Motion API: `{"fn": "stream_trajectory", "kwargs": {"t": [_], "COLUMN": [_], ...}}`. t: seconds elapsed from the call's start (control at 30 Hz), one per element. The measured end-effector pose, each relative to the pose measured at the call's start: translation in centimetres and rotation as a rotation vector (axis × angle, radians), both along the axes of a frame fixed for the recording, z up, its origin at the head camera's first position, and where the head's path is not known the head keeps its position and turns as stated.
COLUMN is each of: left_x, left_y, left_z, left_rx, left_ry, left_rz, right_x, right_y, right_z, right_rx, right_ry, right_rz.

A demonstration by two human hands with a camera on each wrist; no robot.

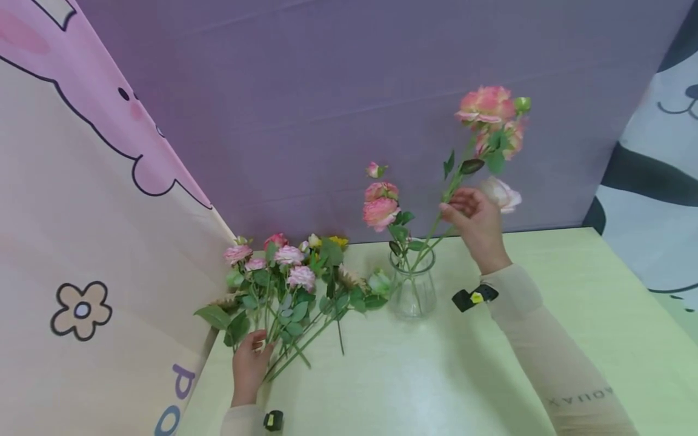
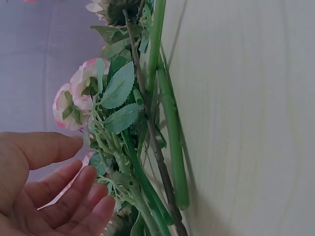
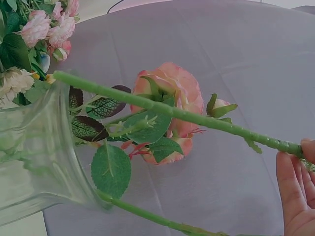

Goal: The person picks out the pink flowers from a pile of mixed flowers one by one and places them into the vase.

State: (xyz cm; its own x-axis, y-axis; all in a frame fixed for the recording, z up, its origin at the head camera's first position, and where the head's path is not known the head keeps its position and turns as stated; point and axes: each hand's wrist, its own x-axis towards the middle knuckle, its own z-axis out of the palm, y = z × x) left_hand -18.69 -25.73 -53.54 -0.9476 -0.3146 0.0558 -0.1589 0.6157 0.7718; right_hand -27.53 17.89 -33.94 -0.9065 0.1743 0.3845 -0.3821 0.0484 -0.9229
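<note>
My right hand [image 1: 475, 224] pinches the green stem [image 3: 197, 118] of an artificial peony-like flower [image 1: 488, 108] with pink-orange blooms and a green bud. The stem slants down to the mouth of a clear glass vase [image 1: 414, 300]; its cut end shows by the rim in the right wrist view. Inside the vase stand a pink flower [image 1: 381, 213] and a pale pink-white one [image 1: 503, 195], leaning right behind my hand. My left hand [image 1: 251, 368] is beside a heap of flower stems [image 2: 140, 196], thumb and fingers apart, gripping nothing; whether its fingertips touch them I cannot tell.
Loose artificial flowers [image 1: 288, 255], pink, white and yellow with green leaves, lie on the pale table [image 1: 376, 375] left of the vase. A purple cloth [image 1: 327, 121] hangs behind the table, and a cartoon-printed cloth [image 1: 109, 242] stands along the left side.
</note>
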Motion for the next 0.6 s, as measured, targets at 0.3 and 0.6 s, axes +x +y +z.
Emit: {"fn": "stream_trajectory", "kwargs": {"t": [0.3, 0.6], "left_x": [-0.24, -0.41], "left_y": [-0.31, -0.31], "left_z": [-0.58, -0.91], "left_rx": [-0.073, -0.091], "left_ry": [0.013, 0.023], "left_rz": [-0.009, -0.022], "right_x": [-0.50, -0.88], "right_y": [0.20, 0.21], "right_z": [0.30, 0.07], "right_rx": [-0.083, -0.198], "right_ry": [0.004, 0.025], "right_rz": [0.007, 0.024]}}
